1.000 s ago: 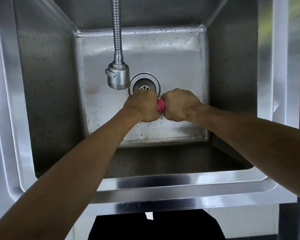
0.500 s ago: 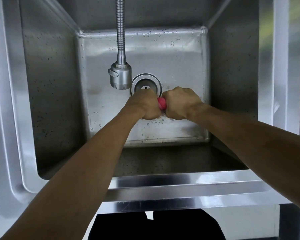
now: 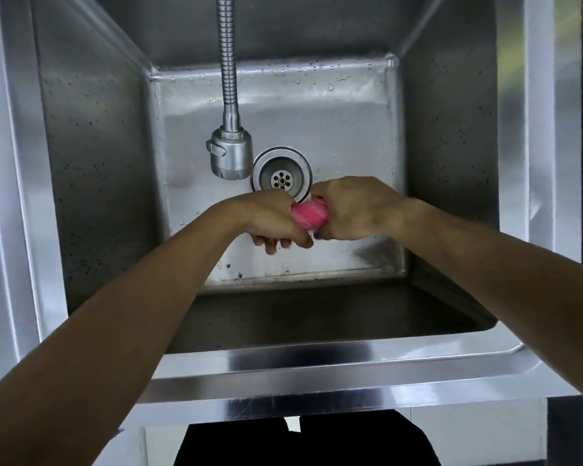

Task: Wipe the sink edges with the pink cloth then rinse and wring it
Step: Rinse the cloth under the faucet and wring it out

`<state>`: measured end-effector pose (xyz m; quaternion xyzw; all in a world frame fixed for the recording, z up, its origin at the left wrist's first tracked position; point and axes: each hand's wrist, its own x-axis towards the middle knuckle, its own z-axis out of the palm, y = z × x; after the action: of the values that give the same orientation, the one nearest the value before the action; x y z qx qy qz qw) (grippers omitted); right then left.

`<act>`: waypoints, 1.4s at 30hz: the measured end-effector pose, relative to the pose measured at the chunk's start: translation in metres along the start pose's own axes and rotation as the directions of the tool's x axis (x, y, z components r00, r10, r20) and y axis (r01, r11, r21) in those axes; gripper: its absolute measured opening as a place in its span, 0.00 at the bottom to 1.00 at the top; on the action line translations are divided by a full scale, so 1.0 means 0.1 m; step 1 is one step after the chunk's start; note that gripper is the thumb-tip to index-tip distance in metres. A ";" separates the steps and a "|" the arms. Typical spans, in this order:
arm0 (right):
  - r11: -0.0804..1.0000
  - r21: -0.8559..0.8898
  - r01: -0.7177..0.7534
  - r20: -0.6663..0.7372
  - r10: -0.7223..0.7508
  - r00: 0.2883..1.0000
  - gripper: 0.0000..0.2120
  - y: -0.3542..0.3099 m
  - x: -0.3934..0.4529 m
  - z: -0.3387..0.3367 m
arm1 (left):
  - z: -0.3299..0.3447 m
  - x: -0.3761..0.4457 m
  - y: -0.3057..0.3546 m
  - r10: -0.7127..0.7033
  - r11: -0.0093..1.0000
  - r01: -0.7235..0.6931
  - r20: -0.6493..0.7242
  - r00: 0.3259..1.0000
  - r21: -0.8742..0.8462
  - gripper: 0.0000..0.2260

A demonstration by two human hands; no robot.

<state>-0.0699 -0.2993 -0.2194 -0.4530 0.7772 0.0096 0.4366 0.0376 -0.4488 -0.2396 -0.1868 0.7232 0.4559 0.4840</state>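
Both fists tight on the pink cloth (image 3: 309, 215), left hand (image 3: 272, 219) curled round one end, right hand (image 3: 354, 210) curled round the other. Only a short fat roll of pink showing in the gap. More pink on show than a moment ago, with the hands a bit further apart and the left wrist tipped over, fingers now peeking out underneath. Looks like a fresh twist, so wringing well under way, likely the last job. All of it low inside the sink (image 3: 317, 361), just in front of the drain (image 3: 282, 178). Tap head (image 3: 231, 156) hanging just left of the drain, no water seen running from it. Drops dotted on the back wall and floor of the basin. Squeezed water likely to fall near the hole.
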 end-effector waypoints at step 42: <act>0.995 -0.082 -0.058 -0.149 0.045 0.988 0.10 -0.01 0.36 0.25 | 0.02 0.26 -0.03 0.031 0.909 0.146 -0.412 0.911 0.391 0.11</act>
<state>-0.0598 -0.3149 -0.2588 -0.4506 0.8177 0.0209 0.3578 0.0288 -0.4442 -0.2640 -0.1931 0.8821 0.2284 0.3638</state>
